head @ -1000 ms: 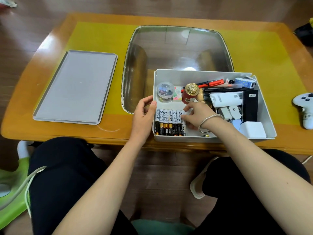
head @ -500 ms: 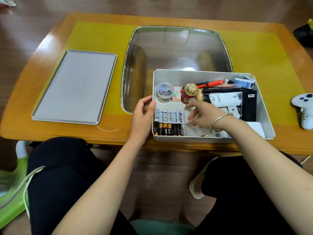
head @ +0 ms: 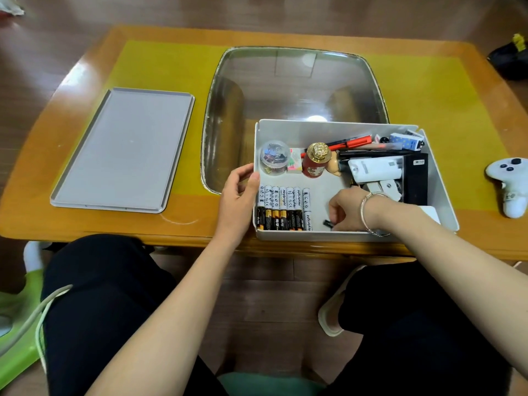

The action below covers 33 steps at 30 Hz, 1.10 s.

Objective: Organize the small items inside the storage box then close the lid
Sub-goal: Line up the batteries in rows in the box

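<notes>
A white storage box [head: 320, 130] stands open at the table's near edge. My left hand [head: 238, 195] holds its left wall, thumb over the rim. A row of several batteries [head: 283, 208] lies along the left inside. My right hand [head: 347, 210] is down in the near middle of the box, its curled fingers pinching a small dark item [head: 328, 223]. Behind sit a clear jar of clips [head: 274, 158], a red bottle with a gold cap [head: 315, 162], pens [head: 354, 142], a white device [head: 374, 168] and a black case [head: 415, 178]. The grey lid [head: 125, 147] lies flat on the left.
The wooden table has a yellow mat [head: 160, 67] and a glass centre panel [head: 294, 84] behind the box. A white game controller [head: 510, 184] lies right of the box. My knees sit below the table edge.
My right hand left the end of the battery row, moved right and toward the near wall, and now pinches a small dark item. My left hand stayed on the box wall.
</notes>
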### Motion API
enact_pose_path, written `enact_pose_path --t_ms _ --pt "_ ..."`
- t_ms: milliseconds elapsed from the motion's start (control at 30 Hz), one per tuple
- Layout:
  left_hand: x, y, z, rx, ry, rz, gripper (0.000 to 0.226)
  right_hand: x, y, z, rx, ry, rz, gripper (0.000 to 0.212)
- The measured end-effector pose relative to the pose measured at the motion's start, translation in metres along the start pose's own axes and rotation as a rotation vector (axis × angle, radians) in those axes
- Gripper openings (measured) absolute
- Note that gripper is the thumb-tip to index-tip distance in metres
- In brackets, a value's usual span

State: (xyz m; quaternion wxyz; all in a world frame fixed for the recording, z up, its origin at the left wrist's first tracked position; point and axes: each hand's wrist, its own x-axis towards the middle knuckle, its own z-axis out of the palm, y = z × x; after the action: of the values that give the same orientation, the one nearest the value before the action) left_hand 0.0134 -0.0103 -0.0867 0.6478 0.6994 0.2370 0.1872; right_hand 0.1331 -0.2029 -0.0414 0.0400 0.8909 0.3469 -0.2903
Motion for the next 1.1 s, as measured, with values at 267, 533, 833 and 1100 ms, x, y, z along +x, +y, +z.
enact_pose_path --t_ms 267,533,833,1100 --pt "0.0 -0.002 0.0 -0.002 -0.001 0.003 0.027 -0.026 0.024 -0.01 0.127 0.115 0.16 0.034" --pt "0.0 0.0 0.0 -0.011 0.002 0.008 0.023 -0.032 0.026 -0.007 0.028 -0.08 0.247 0.03" --pt "0.001 -0.002 0.0 -0.003 0.002 0.013 0.022 -0.014 0.026 0.0 0.019 -0.004 0.095 0.016" --pt "0.0 -0.002 0.0 -0.001 0.001 0.01 0.024 -0.003 0.015 0.007 -0.066 0.04 0.083 0.021"
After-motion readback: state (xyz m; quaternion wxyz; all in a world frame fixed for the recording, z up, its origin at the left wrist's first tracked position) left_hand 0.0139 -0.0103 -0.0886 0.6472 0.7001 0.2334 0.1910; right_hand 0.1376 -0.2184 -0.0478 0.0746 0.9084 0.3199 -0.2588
